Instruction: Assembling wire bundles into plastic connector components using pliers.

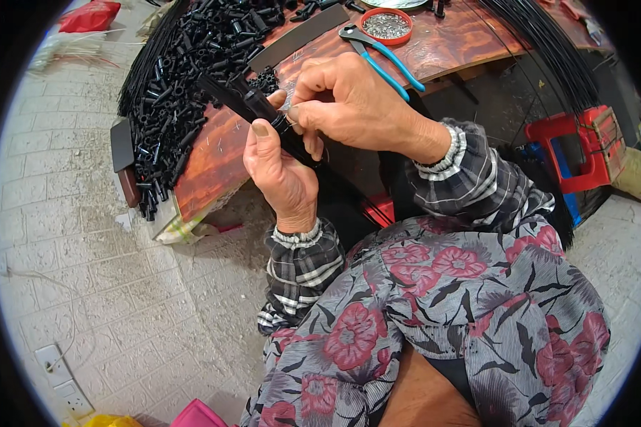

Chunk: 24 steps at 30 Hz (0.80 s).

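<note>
Black rod (263, 114): held above the near tabletop (214, 156) edge, long axis slanted from upper left down to lower right, upper end aimed at the heap of black parts (185, 78), lower end lost against dark cloth behind the hands.

Left hand (281, 167): wrapped from below round the rod's middle, fingers (261, 135) closed on it, thumb laid along the top.

Right hand (356, 103): came over from the right, fingers bent and pinched shut at the rod just beside the left thumb; cannot tell whether something small was caught between the tips.

Heap of black parts: short tubes spread across the tabletop's left side, spilling over its left edge, just beyond the rod's upper end.

Pliers (381, 53): blue handles, flat on the tabletop behind the right hand.

Red dish (386, 25): round, filled with small metal pieces, beside the pliers' head.

Black strands (548, 50): long bundle hung over the tabletop's right end.

Red stool (580, 146): on the floor, right of the sleeve.
</note>
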Each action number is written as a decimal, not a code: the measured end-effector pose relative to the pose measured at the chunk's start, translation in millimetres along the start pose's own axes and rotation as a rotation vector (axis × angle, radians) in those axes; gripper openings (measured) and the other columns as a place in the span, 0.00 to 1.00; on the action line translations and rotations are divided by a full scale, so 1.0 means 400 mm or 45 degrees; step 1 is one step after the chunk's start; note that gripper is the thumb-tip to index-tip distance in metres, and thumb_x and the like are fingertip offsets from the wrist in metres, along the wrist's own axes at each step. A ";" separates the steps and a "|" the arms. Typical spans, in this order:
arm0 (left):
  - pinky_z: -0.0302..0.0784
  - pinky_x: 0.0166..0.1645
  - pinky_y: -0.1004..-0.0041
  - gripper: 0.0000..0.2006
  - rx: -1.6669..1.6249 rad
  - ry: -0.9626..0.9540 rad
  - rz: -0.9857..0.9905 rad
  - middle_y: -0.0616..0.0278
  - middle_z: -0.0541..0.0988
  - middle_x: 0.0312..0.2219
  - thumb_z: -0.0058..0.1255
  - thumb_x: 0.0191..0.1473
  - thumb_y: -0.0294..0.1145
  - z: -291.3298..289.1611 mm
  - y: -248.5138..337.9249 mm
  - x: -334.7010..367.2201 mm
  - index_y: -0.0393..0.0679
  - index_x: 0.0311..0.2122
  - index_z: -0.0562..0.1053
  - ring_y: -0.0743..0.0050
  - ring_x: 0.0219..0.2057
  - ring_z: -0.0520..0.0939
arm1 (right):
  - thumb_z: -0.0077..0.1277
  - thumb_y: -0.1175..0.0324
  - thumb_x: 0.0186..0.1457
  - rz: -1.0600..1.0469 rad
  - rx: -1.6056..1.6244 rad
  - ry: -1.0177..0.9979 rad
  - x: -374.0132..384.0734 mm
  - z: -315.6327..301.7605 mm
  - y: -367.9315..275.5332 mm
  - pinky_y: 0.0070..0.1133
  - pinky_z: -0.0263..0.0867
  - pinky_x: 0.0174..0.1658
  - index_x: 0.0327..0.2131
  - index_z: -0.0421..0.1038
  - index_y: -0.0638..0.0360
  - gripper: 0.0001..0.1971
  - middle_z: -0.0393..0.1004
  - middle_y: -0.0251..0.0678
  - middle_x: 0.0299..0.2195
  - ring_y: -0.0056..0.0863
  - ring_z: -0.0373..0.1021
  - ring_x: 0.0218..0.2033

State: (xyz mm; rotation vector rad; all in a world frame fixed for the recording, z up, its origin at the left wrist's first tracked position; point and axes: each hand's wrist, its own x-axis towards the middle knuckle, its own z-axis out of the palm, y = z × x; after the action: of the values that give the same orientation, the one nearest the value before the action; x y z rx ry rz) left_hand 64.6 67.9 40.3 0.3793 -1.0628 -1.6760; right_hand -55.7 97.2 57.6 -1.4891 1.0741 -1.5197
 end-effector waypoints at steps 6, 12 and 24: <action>0.61 0.16 0.82 0.22 -0.028 -0.044 0.005 0.62 0.69 0.19 0.43 0.52 0.44 0.010 -0.010 0.003 0.33 0.43 0.63 0.79 0.15 0.68 | 0.45 0.77 0.43 0.042 -0.242 0.026 -0.002 -0.015 -0.023 0.16 0.65 0.19 0.18 0.66 0.70 0.06 0.69 0.38 0.17 0.22 0.69 0.16; 0.58 0.20 0.78 0.25 -0.207 -0.067 -0.188 0.61 0.69 0.22 0.37 0.53 0.47 -0.054 0.014 -0.003 0.33 0.46 0.61 0.76 0.17 0.65 | 0.58 0.53 0.32 0.067 -1.499 0.129 -0.042 -0.154 -0.001 0.27 0.64 0.32 0.25 0.70 0.64 0.22 0.68 0.39 0.26 0.35 0.66 0.32; 0.59 0.20 0.76 0.23 -0.131 -0.088 -0.214 0.61 0.65 0.15 0.33 0.55 0.48 -0.067 0.031 -0.013 0.34 0.41 0.64 0.74 0.16 0.64 | 0.59 0.67 0.29 0.404 -1.755 -0.018 -0.034 -0.170 0.038 0.31 0.64 0.34 0.34 0.61 0.66 0.26 0.66 0.46 0.30 0.44 0.67 0.32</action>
State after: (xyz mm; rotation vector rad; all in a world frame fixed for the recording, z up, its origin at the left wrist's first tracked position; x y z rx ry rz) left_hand 92.9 59.9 34.1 0.3541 -1.0132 -1.8976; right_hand -123.7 108.4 40.0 -1.9389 2.4317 -0.4005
